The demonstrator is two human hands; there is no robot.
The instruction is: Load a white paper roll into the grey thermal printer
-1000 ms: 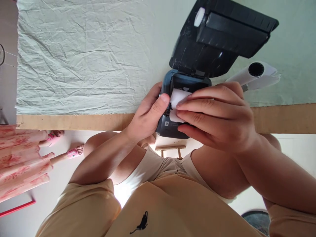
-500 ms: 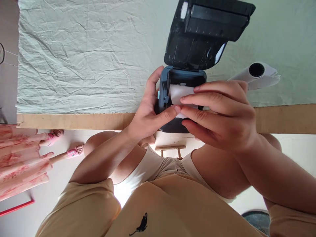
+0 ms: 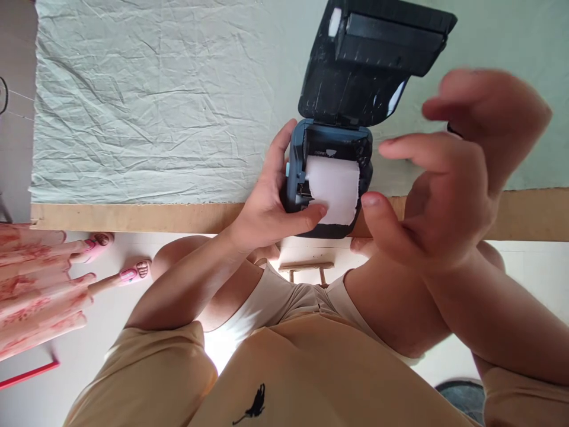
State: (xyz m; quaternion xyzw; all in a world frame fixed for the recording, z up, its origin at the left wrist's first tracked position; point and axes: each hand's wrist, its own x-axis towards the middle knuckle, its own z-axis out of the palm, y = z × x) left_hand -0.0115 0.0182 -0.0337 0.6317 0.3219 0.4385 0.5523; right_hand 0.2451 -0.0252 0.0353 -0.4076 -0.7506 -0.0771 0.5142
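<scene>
A small dark label printer (image 3: 293, 178) sits at the table's front edge with its black lid (image 3: 347, 83) swung up and back. Inside the bay lies white paper (image 3: 335, 184), its loose end hanging forward over the front. My left hand (image 3: 271, 204) grips the printer's left side, its thumb pressing on the paper's lower left corner. To the right of the printer, my right hand (image 3: 453, 172) hovers with fingers apart and bent, touching neither printer nor paper. It largely hides a paper roll behind it, of which only a bit of the dark core shows.
A pale green cloth (image 3: 155, 107) covers the table, wrinkled on the left, above a bare wooden edge (image 3: 133, 219). Below are my knees and a wooden rung. Another person's feet in pink sandals (image 3: 128, 274) and a floral garment (image 3: 40, 284) are at the left.
My right hand has let go of the paper and moved right, its fingers spreading. More of the paper in the printer shows now. My left hand stays on the printer.
</scene>
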